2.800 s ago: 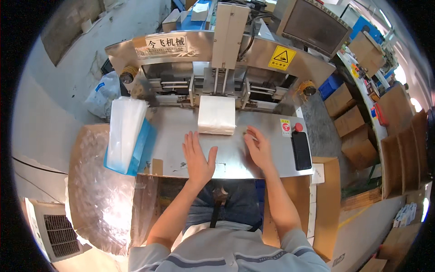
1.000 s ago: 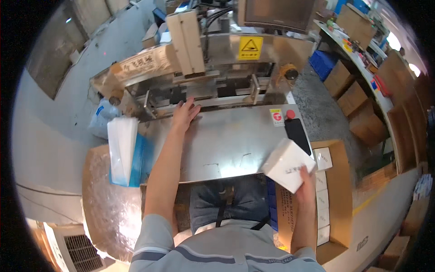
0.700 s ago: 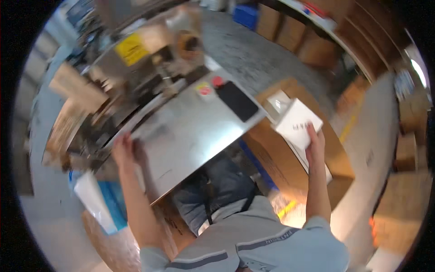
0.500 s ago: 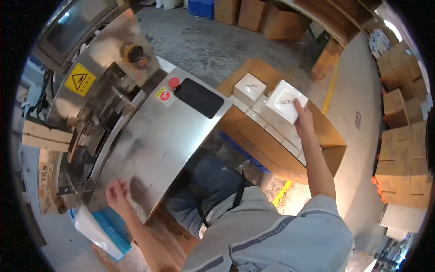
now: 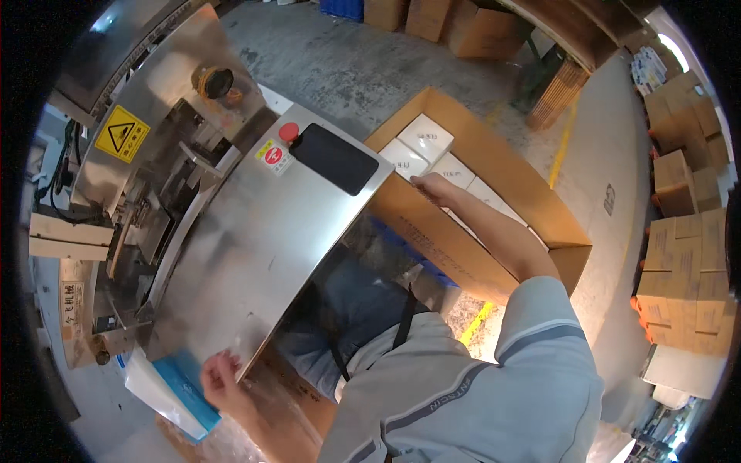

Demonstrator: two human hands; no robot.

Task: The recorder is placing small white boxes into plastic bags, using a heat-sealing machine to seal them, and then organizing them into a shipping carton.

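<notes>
Currently I have the right hand (image 5: 437, 188) over the open brown cardboard box (image 5: 455, 266), fingertips at a square white wrapped pack (image 5: 402, 157) inside; whether they grip it, I cannot tell. My left hand (image 5: 223, 373), loosely half-open and seemingly empty, hangs near the silver metal tabletop (image 5: 251, 239).

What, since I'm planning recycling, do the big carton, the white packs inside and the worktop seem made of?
Big carton: likely cardboard, matte; brown, thin walls.
White packs: perhaps paper in clear film; smooth faces with a slight sheen, though the contents are hidden.
Worktop: probably stainless steel, satin; silvery grey with a soft bright glare.
</notes>
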